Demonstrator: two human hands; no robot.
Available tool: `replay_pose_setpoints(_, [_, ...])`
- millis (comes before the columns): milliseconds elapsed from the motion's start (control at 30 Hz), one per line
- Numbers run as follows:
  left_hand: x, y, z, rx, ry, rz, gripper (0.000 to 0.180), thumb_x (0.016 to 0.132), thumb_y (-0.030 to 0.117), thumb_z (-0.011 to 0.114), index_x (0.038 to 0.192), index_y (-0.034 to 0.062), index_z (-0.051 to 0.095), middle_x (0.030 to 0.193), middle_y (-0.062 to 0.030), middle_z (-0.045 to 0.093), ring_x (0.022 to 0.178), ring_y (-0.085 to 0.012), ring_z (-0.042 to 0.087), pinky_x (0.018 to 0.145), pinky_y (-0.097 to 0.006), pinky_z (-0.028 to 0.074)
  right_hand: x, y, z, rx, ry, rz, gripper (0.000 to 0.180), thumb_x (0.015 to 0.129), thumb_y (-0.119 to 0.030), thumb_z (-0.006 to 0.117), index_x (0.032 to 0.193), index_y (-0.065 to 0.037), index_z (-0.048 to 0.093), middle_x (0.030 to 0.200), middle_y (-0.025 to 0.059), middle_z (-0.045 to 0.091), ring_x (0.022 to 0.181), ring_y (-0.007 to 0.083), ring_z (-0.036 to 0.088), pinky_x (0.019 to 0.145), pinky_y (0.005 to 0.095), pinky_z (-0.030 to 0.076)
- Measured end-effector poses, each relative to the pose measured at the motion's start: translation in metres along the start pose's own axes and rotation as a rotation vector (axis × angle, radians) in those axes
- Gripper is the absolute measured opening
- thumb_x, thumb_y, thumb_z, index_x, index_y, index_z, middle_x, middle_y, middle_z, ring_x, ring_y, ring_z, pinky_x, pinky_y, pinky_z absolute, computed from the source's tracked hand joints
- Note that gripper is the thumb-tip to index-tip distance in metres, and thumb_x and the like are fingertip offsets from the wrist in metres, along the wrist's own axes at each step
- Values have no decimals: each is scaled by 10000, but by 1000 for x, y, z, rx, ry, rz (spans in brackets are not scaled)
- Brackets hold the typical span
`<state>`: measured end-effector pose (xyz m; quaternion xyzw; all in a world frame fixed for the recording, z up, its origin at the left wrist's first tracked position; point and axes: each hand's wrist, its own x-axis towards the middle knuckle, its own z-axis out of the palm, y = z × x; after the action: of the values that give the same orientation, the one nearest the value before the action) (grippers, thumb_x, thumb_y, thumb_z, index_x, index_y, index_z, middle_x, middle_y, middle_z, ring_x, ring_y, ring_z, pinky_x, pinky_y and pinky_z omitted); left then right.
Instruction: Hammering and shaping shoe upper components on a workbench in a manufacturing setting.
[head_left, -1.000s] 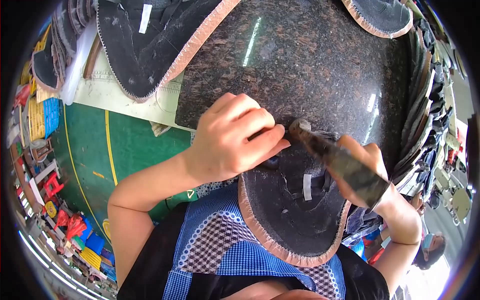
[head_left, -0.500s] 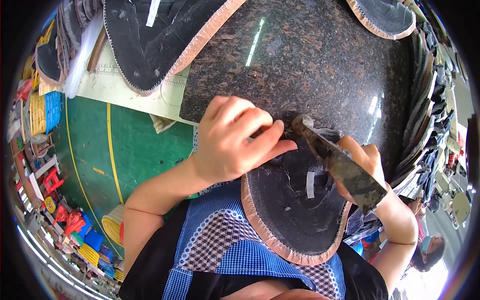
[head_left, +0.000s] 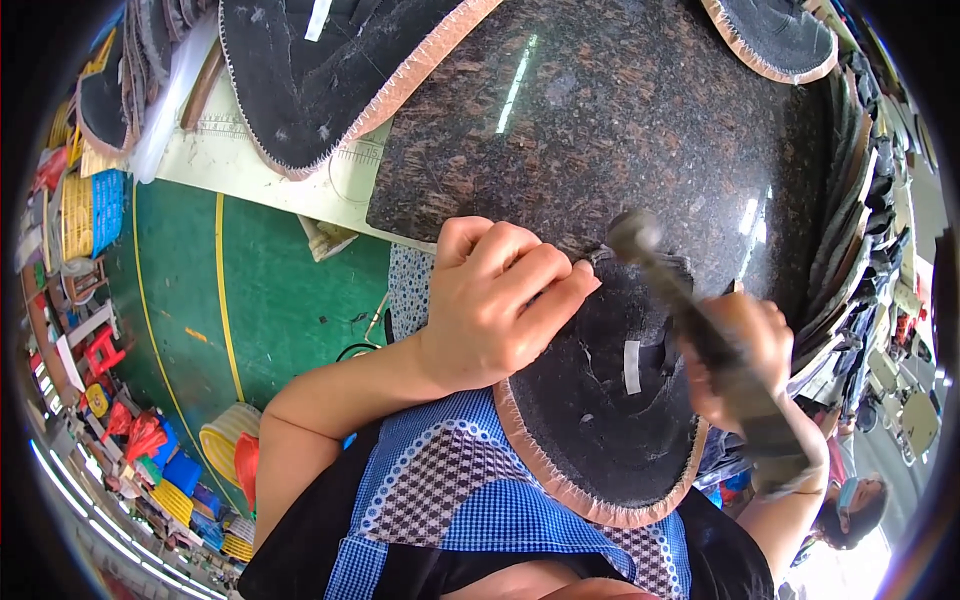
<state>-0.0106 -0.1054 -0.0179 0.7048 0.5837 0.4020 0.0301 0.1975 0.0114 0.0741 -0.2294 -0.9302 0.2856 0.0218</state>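
Observation:
A black shoe sole (head_left: 600, 410) with a pinkish stitched rim lies on the near edge of a dark speckled stone slab (head_left: 620, 130), toe pointing away from me. My left hand (head_left: 495, 300) presses on its far left edge, fingers curled and pinched at the rim. My right hand (head_left: 745, 355) grips the handle of a hammer (head_left: 690, 320). The blurred hammer head is just above the sole's far tip, beside my left fingertips. A small white tag sits in the middle of the sole.
More black soles lie at the slab's far left (head_left: 330, 70) and far right (head_left: 775, 35). A stack of soles (head_left: 850, 220) lines the right edge. Left is a green floor (head_left: 270, 300) with coloured baskets and bins (head_left: 90, 210). Another person (head_left: 850, 505) is at lower right.
The hammer has swung from a raised, tilted position toward the sole's far tip and is motion-blurred. My left hand keeps its hold on the rim.

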Motion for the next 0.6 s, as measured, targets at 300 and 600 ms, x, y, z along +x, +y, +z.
replay_pose_setpoints(300, [8,-4,-3,-42,-63,51,262,638,90,813,886,98,728,796,55,598,754,-165,572,748,-368,374,-13,3,19,35,3,15,206,737,-99,746,875,-43,603,609,75,534,483,299,566,457,382,425])
replay_pose_setpoints(600, [26,-14,5,-202,-187,187,328,635,113,801,959,102,750,843,22,576,778,-179,556,719,-349,427,-9,-3,-12,405,138,549,187,939,-74,667,1091,34,687,839,105,704,683,150,638,620,326,507])
